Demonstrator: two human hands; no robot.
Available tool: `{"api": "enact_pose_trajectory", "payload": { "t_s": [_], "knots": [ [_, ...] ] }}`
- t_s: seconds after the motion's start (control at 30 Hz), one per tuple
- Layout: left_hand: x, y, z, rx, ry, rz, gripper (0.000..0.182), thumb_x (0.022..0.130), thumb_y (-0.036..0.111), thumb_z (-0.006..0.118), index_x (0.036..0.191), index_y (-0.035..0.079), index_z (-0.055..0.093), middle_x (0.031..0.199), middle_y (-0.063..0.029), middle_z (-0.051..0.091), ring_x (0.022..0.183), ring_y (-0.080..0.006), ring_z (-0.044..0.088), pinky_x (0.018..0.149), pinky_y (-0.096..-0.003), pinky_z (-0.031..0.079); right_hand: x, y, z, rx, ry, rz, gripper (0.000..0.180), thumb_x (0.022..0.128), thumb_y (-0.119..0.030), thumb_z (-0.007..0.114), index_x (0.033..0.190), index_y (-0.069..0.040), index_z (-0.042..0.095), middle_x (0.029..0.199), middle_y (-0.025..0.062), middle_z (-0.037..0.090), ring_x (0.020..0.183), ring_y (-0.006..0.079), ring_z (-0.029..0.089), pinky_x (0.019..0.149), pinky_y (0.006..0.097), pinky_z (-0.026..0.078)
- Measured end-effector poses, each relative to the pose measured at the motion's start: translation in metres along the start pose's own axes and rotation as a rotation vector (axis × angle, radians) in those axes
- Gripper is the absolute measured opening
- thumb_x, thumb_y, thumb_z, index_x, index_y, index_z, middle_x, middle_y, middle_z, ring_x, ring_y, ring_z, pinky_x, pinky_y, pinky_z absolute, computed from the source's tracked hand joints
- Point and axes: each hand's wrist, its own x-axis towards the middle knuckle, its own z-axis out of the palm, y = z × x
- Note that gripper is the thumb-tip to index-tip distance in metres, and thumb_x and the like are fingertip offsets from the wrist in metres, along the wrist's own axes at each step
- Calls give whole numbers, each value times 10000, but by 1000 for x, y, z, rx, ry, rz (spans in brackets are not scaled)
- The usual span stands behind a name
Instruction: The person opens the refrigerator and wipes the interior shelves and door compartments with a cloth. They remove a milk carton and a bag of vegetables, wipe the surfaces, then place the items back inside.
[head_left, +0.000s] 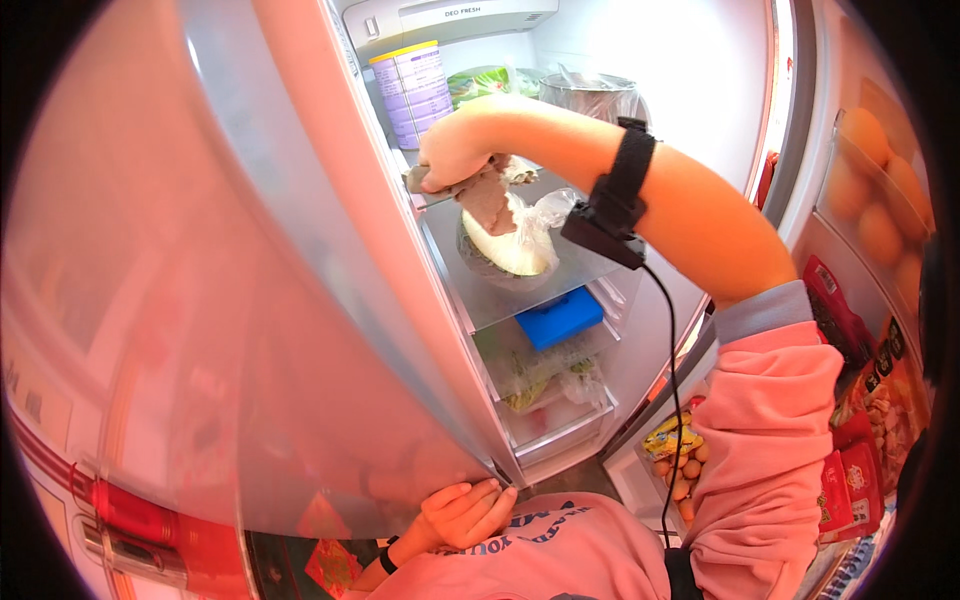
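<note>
An open refrigerator stands before me. My right hand (457, 150) reaches in and grips a brownish-grey cloth (487, 199) at the front edge of the upper shelf. The cloth hangs down in front of a cut melon (499, 247), which sits in a clear plastic bag on the glass shelf (487, 307) below. Low at my chest, my left hand (469, 514) rests near the bottom edge of the closed door, its fingers loosely curled; whether it touches the door is unclear, and no object shows in it.
A purple can with a yellow lid (412, 94), bagged greens (484, 82) and a bagged pot (589, 94) stand on the upper shelf. Lower down lies a blue box (561, 319). The open door at right holds eggs (679, 480) and red packets (851, 480).
</note>
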Motion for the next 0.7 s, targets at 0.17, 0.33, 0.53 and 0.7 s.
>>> {"api": "enact_pose_trajectory", "payload": {
  "t_s": [0.17, 0.33, 0.53, 0.7],
  "knots": [
    [-1, -1, -2, -27, 5, 25, 181, 814, 164, 668, 982, 144, 731, 836, 17, 716, 832, -67, 670, 888, -223, 427, 1, 59, 35, -310, -171, 289, 407, 945, -316, 482, 1038, -5, 727, 1052, 200, 702, 960, 352, 669, 827, 484, 532],
    [-1, -2, -1, -15, 16, 31, 177, 822, 184, 674, 985, 142, 729, 841, 16, 715, 842, -74, 670, 885, -229, 427, -13, 47, 35, -222, 8, 119, 450, 997, -381, 404, 1281, -117, 634, 1156, 178, 682, 1044, 366, 642, 926, 475, 491],
    [3, -1, -3, -36, 5, 19, 180, 817, 182, 673, 979, 131, 732, 827, 20, 711, 845, -80, 671, 870, -228, 427, -32, -10, -6, 138, -85, -44, 428, 964, -379, 432, 1167, -76, 658, 1135, 183, 684, 1070, 360, 626, 927, 469, 475],
    [4, -1, -7, -51, -8, 9, 182, 816, 176, 669, 976, 121, 734, 822, 18, 706, 849, -81, 672, 871, -232, 430, -24, 39, 17, 28, 82, 17, 444, 954, -355, 447, 1026, -6, 710, 1016, 189, 699, 941, 344, 645, 855, 464, 498]
  ]
}}
